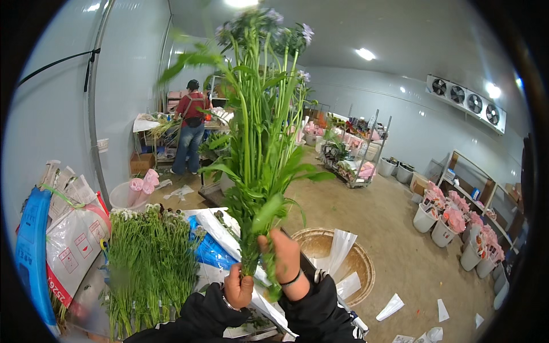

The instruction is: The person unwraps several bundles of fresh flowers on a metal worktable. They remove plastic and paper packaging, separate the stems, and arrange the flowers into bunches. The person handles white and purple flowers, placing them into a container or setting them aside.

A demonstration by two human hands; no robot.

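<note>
Black sleeves point(320, 314) nearest, mine, at lower edge. My left hand point(237, 290) has fingers clenched round the lower stems of a tall bunch of flowers point(257, 137), upright in front of me, purple blooms on top. My right hand point(287, 263): fingers curled against leaves on the bunch's right side, grip unclear. White-topped stems point(151, 268) on desk point(91, 292), left. Round basket point(370, 271) on floor, right, white paper point(341, 251) inside.
</note>
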